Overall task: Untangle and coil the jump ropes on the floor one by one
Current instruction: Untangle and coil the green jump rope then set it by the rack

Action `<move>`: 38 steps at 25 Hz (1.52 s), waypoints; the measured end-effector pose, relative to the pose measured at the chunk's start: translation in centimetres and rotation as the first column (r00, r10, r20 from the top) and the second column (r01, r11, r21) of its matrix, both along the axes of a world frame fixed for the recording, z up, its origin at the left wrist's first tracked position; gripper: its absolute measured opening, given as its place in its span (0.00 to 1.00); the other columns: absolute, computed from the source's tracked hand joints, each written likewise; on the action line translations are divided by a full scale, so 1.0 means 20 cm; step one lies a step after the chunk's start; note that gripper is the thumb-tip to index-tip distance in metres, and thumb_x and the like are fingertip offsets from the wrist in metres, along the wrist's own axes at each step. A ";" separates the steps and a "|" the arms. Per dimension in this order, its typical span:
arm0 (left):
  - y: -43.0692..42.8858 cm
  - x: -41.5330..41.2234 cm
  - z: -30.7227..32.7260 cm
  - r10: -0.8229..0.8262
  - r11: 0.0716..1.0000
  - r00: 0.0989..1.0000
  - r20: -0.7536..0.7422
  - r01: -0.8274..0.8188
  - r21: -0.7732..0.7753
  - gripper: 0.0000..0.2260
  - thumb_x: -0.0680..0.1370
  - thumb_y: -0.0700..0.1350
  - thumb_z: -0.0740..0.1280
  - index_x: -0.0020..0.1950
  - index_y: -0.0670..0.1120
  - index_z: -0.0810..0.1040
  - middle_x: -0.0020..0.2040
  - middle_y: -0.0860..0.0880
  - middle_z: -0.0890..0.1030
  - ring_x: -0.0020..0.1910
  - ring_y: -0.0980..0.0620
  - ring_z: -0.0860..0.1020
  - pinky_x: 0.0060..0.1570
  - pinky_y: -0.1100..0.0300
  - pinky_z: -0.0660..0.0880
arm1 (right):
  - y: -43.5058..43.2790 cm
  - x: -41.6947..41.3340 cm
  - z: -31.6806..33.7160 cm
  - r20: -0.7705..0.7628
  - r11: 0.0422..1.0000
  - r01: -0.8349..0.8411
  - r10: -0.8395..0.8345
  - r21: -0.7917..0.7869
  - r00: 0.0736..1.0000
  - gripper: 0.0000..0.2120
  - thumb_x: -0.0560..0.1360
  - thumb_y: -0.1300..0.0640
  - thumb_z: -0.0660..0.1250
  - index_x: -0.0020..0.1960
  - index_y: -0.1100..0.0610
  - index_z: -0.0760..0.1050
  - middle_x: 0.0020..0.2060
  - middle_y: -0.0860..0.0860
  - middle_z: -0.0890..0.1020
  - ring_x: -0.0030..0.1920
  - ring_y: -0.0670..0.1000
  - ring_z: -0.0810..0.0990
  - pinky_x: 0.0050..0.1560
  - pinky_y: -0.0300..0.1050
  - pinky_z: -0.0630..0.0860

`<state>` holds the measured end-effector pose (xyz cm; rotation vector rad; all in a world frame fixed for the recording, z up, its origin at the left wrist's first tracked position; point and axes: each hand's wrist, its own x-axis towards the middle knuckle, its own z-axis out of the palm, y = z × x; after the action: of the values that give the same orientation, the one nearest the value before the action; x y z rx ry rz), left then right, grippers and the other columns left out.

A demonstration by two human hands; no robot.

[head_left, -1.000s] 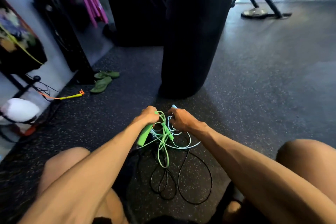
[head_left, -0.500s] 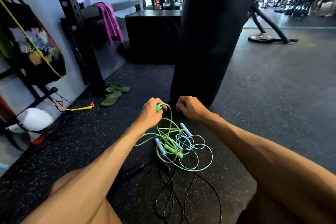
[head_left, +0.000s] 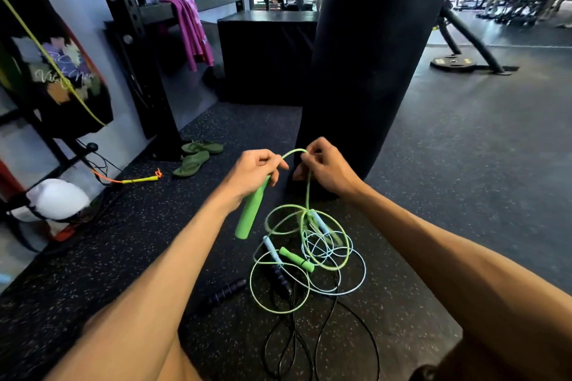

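Note:
Three jump ropes lie tangled on the dark speckled floor. My left hand [head_left: 253, 170] grips one green handle [head_left: 250, 213] of the green rope, raised above the pile. My right hand [head_left: 325, 168] pinches the green cord [head_left: 308, 192] a short way from that handle, and the cord arches between both hands. The second green handle [head_left: 296, 259] rests on the floor in the tangle. A pale blue rope [head_left: 349, 288] with pale blue handles [head_left: 270, 246] loops through the green coils. A black rope [head_left: 325, 337] with ribbed black handles [head_left: 224, 292] lies under them, nearer to me.
A black punching bag [head_left: 368, 56] hangs just beyond my hands. Green flip-flops [head_left: 195, 158] and a yellow-orange rope handle [head_left: 139, 179] lie to the left near a black rack [head_left: 136, 49]. A black box [head_left: 266, 52] stands behind. My knees frame the pile.
Both hands have lifted up off the pile. The green handle now hangs from my left hand, and the green cord is drawn up out of the tangle between my hands.

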<state>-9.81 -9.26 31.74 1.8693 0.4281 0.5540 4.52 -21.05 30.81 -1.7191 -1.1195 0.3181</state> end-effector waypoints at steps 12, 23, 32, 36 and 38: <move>-0.09 0.00 0.01 -0.133 0.978 0.986 0.102 0.147 -0.144 0.11 0.83 0.38 0.58 0.46 0.37 0.78 0.29 0.48 0.73 0.24 0.56 0.68 0.30 0.65 0.67 | -0.14 -0.01 0.08 0.262 0.986 0.011 0.033 -0.164 0.965 0.13 0.78 0.50 0.67 0.43 0.59 0.75 0.28 0.50 0.80 0.26 0.46 0.77 0.29 0.40 0.72; -0.12 -0.02 0.07 -0.248 0.689 0.935 0.253 0.354 -0.633 0.12 0.84 0.44 0.56 0.51 0.38 0.75 0.23 0.54 0.61 0.20 0.59 0.58 0.25 0.64 0.55 | -0.19 -0.09 -0.04 -0.178 0.889 -0.176 0.109 -0.422 0.978 0.08 0.82 0.61 0.60 0.46 0.63 0.71 0.31 0.55 0.84 0.28 0.46 0.80 0.26 0.33 0.72; -0.02 -0.01 0.07 0.173 0.816 0.876 0.450 0.129 -0.564 0.11 0.85 0.38 0.50 0.47 0.39 0.69 0.51 0.31 0.82 0.51 0.35 0.83 0.53 0.47 0.81 | -0.22 -0.14 -0.10 -0.106 0.836 -0.279 0.260 -0.472 0.960 0.05 0.78 0.66 0.65 0.43 0.61 0.74 0.33 0.54 0.82 0.32 0.49 0.80 0.31 0.38 0.77; 0.00 0.02 0.00 0.243 0.950 0.917 0.317 -0.159 -0.271 0.11 0.84 0.37 0.53 0.43 0.41 0.69 0.47 0.34 0.82 0.45 0.41 0.85 0.47 0.51 0.82 | -0.18 -0.14 -0.06 0.085 0.916 -0.245 0.285 -0.317 0.955 0.03 0.78 0.62 0.66 0.45 0.58 0.74 0.31 0.51 0.81 0.31 0.51 0.79 0.30 0.46 0.76; 0.01 0.03 -0.04 0.237 0.969 0.949 0.207 -0.215 -0.120 0.12 0.83 0.36 0.55 0.41 0.41 0.72 0.43 0.36 0.83 0.41 0.44 0.85 0.42 0.52 0.83 | -0.17 -0.13 -0.02 0.222 0.950 -0.191 0.248 -0.248 0.943 0.02 0.78 0.60 0.66 0.46 0.57 0.76 0.31 0.46 0.79 0.31 0.46 0.77 0.33 0.42 0.74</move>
<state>-9.12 -9.03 30.93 1.6548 0.5156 0.8711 1.83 -24.52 30.41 -1.8706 -1.5172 0.3859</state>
